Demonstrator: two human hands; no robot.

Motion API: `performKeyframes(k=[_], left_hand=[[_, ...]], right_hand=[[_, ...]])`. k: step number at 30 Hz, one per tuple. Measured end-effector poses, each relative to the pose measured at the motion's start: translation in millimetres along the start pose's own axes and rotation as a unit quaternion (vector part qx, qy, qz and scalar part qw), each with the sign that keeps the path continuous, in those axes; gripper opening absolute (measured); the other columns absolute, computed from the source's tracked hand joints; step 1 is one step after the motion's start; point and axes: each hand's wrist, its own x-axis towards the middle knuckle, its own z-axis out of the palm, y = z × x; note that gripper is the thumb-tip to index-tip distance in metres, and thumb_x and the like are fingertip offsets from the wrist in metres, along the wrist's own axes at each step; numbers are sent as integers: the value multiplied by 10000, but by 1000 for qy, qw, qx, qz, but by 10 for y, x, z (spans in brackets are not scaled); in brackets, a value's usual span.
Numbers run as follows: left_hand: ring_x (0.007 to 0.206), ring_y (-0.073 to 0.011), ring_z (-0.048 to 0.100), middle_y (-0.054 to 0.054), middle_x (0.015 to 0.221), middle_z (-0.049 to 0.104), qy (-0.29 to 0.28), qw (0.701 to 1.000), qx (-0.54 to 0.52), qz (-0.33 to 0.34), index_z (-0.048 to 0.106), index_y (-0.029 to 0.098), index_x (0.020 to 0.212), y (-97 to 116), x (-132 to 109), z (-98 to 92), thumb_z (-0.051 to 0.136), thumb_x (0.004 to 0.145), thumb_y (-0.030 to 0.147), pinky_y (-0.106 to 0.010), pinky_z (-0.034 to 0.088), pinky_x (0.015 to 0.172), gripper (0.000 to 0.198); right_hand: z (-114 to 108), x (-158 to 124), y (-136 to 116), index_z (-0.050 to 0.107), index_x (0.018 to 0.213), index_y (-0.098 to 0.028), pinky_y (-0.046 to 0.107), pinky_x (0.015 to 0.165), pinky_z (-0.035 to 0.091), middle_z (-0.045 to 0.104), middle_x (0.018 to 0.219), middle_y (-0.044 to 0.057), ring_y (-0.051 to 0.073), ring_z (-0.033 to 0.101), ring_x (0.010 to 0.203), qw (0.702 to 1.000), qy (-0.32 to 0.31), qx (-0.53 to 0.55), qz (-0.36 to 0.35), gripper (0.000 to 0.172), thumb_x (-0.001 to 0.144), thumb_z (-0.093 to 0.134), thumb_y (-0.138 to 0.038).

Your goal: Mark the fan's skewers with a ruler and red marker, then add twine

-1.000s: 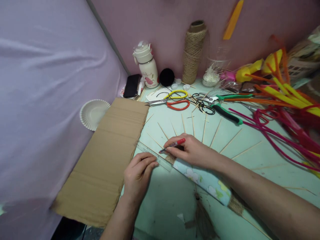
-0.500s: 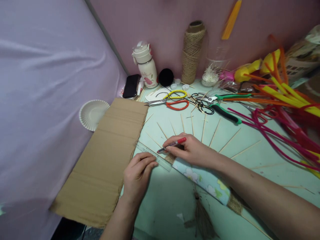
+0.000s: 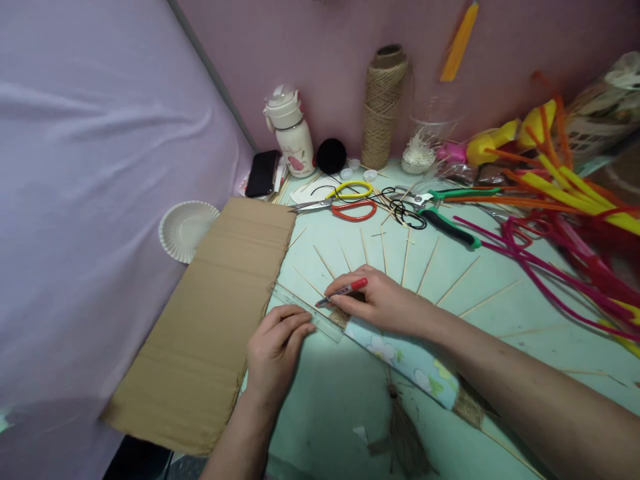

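My right hand grips a marker pen with a red end, its tip low over the upper edge of a clear ruler. The fingers of my left hand are bunched and press the ruler against the tabletop. Under my right hand lies a piece wrapped in floral blue fabric with burlap bands at its ends. Thin wooden sticks fan out from it across the table. A brown tassel hangs or lies below the fabric; its attachment is hard to make out.
A cardboard sheet lies left of my left hand, beside a paper plate. Behind are scissors, green-handled pliers, a bottle, a phone and a twine spool. Colourful pipe cleaners crowd the right side.
My right hand and the marker have shifted very slightly along the ruler's edge. The left hand stays on the ruler. The camera view has moved a little.
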Motion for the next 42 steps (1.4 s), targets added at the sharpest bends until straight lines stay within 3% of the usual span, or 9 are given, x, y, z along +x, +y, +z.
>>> performKeyframes(k=[30,34,37,42], left_hand=[[818,-122,640,-40,872,680,-3,1000,-4,-16,722,170,853,10,-4,-9,654,804,149,-230,515,788,87],[824,-126,642,-35,876,683,-2,1000,-12,-24,722,183,853,7,5,-6,657,803,158,-241,519,786,86],[844,-131,641,-33,899,682,20,999,-26,-26,717,193,875,-4,-19,-30,663,797,159,-251,516,795,101],[898,-141,625,-23,949,671,106,993,-45,-18,709,222,936,123,-43,-181,630,813,139,-270,500,828,168]], right_hand=[[5,-2,4,721,932,-202,265,769,424,722,828,8,140,613,774,1000,16,-8,-25,199,888,534,-255],[9,2,16,690,925,-161,243,667,463,719,840,38,141,642,744,994,22,104,11,225,898,508,-289],[6,13,36,649,948,-144,243,654,490,718,879,61,155,671,773,979,38,196,33,234,898,512,-326],[18,37,54,639,935,-141,270,710,508,720,859,70,174,685,804,974,43,220,33,237,882,539,-349]])
